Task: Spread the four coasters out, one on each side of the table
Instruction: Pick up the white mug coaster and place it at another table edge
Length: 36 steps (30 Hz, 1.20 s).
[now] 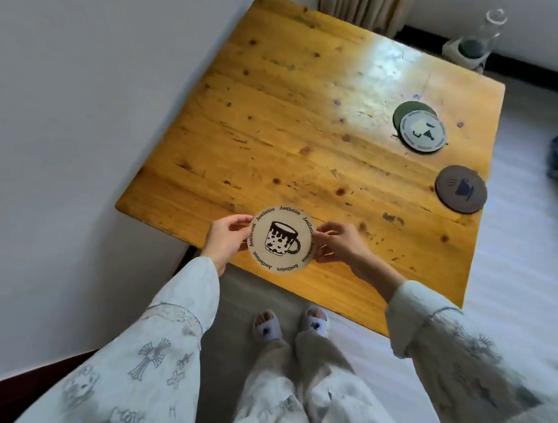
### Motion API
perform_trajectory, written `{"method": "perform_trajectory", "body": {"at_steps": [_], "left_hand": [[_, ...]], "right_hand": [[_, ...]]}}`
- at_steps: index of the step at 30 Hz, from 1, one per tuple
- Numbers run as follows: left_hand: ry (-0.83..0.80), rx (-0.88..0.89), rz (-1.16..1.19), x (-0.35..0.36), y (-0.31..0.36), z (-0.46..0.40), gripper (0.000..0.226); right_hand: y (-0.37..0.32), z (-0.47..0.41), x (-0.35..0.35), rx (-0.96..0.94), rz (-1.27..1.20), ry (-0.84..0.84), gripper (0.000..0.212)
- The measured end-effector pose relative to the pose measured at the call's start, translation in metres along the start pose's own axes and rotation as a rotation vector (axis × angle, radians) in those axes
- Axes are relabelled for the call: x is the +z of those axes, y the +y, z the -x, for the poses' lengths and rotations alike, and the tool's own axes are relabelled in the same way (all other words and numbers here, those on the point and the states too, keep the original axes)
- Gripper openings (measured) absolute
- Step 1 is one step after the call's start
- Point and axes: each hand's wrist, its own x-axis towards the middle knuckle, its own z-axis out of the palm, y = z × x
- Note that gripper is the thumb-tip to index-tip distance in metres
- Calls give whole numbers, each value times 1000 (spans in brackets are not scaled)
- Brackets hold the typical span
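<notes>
Two patterned sleeves [116, 377] lead to the left hand [226, 241] and right hand [339, 243], both pinching the mug-print coaster [281, 239] by its rim over the near edge of the table [262, 118]. It should be laid flat, fully on the wood, well apart from the brown coaster [461, 188] and the overlapping pair [420, 129].

The counter [262, 111] stands with its left edge against the wall. At its near edge a coaster with a mug drawing [281, 239] is held between the left hand [228, 244] on its left rim and the right hand [339, 243] on its right rim. Far to the right, near the counter's right edge, lies a single coaster [461, 188]. Just behind it sit two overlapping coasters [420, 131], the nearer one partly on top of the farther. Beyond the counter's far right corner stands a bottle [480, 38].
</notes>
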Motion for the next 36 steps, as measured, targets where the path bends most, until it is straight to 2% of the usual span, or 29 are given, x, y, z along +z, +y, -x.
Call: {"method": "perform_trajectory", "body": {"at_steps": [9,17,23,33,36], "left_hand": [[-56,-103,-188,17,-25,-45,32],[-48,-181,-325,20,-47,-66,35],[-71,-179,-368,23,-51,-68,39],[-9,-130,-523,23,-63,-59,42],[-44,-117,-513,25,-68,-54,45]], "right_hand": [[36,-31,8,151,-1,73,6],[51,-55,18,227,41,108,21],[58,-57,25,208,88,116,27],[53,-43,39,84,404,92,38],[57,-40,45,95,420,74,42]]}}
